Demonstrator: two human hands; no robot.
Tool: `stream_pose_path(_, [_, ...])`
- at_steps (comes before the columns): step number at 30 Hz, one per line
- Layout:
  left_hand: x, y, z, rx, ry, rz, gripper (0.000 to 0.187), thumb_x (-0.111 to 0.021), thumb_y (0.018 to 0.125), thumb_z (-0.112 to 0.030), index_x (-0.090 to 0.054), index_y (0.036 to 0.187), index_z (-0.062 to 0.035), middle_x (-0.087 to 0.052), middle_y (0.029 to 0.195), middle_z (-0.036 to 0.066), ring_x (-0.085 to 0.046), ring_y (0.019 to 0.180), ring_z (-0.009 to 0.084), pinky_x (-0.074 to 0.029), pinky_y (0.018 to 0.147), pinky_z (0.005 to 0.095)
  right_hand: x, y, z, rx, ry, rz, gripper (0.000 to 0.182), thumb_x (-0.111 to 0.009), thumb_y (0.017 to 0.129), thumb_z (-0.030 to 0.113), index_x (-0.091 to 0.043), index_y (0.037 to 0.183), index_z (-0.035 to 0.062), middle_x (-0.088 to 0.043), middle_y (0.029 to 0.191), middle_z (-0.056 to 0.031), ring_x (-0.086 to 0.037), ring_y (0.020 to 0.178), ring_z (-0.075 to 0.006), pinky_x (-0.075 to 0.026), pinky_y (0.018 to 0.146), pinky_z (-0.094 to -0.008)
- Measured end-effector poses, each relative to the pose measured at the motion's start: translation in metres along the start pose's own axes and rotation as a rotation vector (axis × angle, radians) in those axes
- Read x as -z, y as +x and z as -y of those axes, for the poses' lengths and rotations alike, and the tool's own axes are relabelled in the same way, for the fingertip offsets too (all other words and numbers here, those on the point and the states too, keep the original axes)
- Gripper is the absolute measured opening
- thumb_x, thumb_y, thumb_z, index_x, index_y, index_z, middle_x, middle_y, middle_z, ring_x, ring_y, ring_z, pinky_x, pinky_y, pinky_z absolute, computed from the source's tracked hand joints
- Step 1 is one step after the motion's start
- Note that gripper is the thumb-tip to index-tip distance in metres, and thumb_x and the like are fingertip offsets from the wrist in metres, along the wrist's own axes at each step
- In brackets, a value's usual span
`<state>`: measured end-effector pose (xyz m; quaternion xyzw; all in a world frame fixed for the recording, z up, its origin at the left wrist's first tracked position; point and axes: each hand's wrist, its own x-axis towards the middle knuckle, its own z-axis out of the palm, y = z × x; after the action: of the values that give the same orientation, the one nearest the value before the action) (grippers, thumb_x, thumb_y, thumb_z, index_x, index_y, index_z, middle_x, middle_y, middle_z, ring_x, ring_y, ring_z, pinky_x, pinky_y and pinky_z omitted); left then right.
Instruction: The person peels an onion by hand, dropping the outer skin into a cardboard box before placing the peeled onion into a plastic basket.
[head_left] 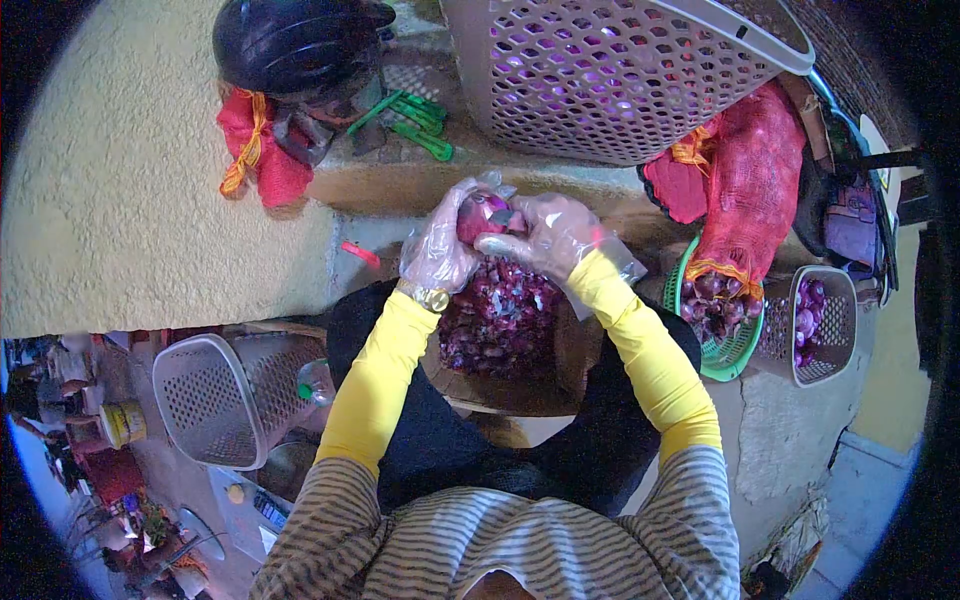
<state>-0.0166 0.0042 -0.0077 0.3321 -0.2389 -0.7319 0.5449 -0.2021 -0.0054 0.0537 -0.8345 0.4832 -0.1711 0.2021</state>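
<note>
A red onion (480, 217) is held up over a box, its purple skin partly visible. My left hand (438, 245), in a clear plastic glove, curls round the onion's left side. On the other side my gloved right hand (560, 232) is closed, its thumb against the onion. A dark, blade-like piece shows by the right fingers and a spot of red at the palm; what that hand grips is not clear. Below both hands, purple onion skins (500, 320) fill the cardboard box (480, 390) between my legs.
Onions spill from a red mesh sack (755, 180) into a green basket (740, 355). Perforated crates stand at the back (610, 90), right (840, 335) and left (205, 400). Green-handled tools (415, 120) lie on the ledge near a black helmet (300, 45). A red object (360, 253) lies left.
</note>
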Motion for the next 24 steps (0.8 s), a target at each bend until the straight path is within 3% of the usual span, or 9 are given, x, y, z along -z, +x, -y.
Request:
stream_pose_path(1, [-0.004,-0.003,-0.004,0.082,-0.193,-0.020,0.035,-0.051,0.104,-0.029,-0.058,0.127,-0.0037,-0.061,0.132,0.017,-0.059,0.123,0.0302,-0.051,0.104,0.0437,-0.001,0.000,0.000,-0.003,-0.009,0.005,0.060,-0.072,0.076,0.069,-0.070,0.078,0.0093,-0.068,0.069,-0.0151,-0.068,0.066,-0.0362,-0.053,0.064,-0.0469])
stream_pose_path(2, [-0.007,-0.005,-0.006,0.082,-0.194,-0.019,0.035,-0.051,0.104,-0.029,-0.058,0.127,-0.0037,-0.061,0.132,0.017,-0.059,0.123,0.0302,-0.051,0.104,0.0437,-0.001,0.000,0.000,-0.002,-0.010,0.005,0.060,-0.072,0.076,0.069,-0.070,0.078,0.0093,-0.068,0.069,-0.0151,-0.068,0.066,-0.0362,-0.053,0.064,-0.0469])
stream_pose_path(4, [-0.010,-0.007,-0.008,0.066,-0.191,-0.026,0.036,-0.051,0.104,-0.029,-0.057,0.128,-0.0029,-0.061,0.132,0.017,-0.058,0.124,0.0314,-0.050,0.105,0.0455,-0.001,0.001,0.000,-0.024,-0.006,0.097,0.067,-0.057,0.082,0.078,-0.072,0.080,0.0124,-0.069,0.073,-0.0162,-0.070,0.072,-0.0374,-0.054,0.069,-0.0495])
stream_pose_path(7, [-0.014,-0.007,-0.011,0.112,-0.268,-0.053,0.036,-0.051,0.104,-0.028,-0.056,0.129,-0.0029,-0.060,0.133,0.018,-0.057,0.125,0.0326,-0.049,0.106,0.0479,0.003,0.000,0.005,-0.047,-0.045,0.129,0.067,-0.054,0.084,0.077,-0.071,0.080,0.0125,-0.069,0.074,-0.0163,-0.070,0.073,-0.0373,-0.054,0.069,-0.0496])
stream_pose_path(13, [-0.024,-0.012,-0.017,0.113,-0.297,-0.067,0.037,-0.052,0.104,-0.027,-0.054,0.129,0.0002,-0.057,0.134,0.019,-0.054,0.128,0.0352,-0.045,0.110,0.0526,0.013,-0.002,0.008,0.010,-0.169,0.238,0.068,-0.053,0.083,0.079,-0.071,0.081,0.0134,-0.071,0.079,-0.0150,-0.070,0.077,-0.0349,-0.055,0.072,-0.0482])
stream_pose_path(16, [-0.023,-0.007,-0.018,0.090,-0.375,-0.127,0.039,-0.051,0.104,-0.025,-0.052,0.131,0.0026,-0.055,0.136,0.021,-0.051,0.131,0.0381,-0.042,0.112,0.0553,0.023,-0.008,0.010,0.034,-0.080,0.301,0.068,-0.054,0.082,0.080,-0.072,0.082,0.0136,-0.071,0.081,-0.0138,-0.070,0.078,-0.0345,-0.055,0.073,-0.0477])
stream_pose_path(18, [-0.024,-0.008,-0.017,0.053,-0.375,-0.138,0.040,-0.051,0.103,-0.023,-0.050,0.133,0.0038,-0.053,0.137,0.025,-0.048,0.133,0.0421,-0.040,0.112,0.0576,0.025,-0.013,0.007,0.042,-0.124,0.302,0.064,-0.055,0.085,0.076,-0.071,0.083,0.0136,-0.071,0.081,-0.0135,-0.070,0.077,-0.0352,-0.055,0.073,-0.0476])
stream_pose_path(21, [-0.018,-0.003,-0.015,0.149,-0.540,-0.078,0.042,-0.051,0.103,-0.024,-0.049,0.133,0.0046,-0.051,0.136,0.030,-0.043,0.135,0.0470,-0.037,0.114,0.0609,0.018,-0.018,-0.003,0.035,-0.020,0.216,0.054,-0.056,0.091,0.061,-0.070,0.095,0.0090,-0.069,0.082,-0.0179,-0.068,0.079,-0.0400,-0.052,0.073,-0.0516])
stream_pose_path(24, [-0.019,-0.007,-0.016,0.204,-0.527,-0.007,0.042,-0.050,0.103,-0.025,-0.048,0.133,0.0045,-0.048,0.139,0.030,-0.041,0.136,0.0485,-0.035,0.114,0.0631,0.018,-0.021,-0.008,0.024,-0.081,0.209,0.053,-0.054,0.094,0.058,-0.070,0.097,0.0079,-0.070,0.086,-0.0200,-0.068,0.082,-0.0400,-0.052,0.074,-0.0521])
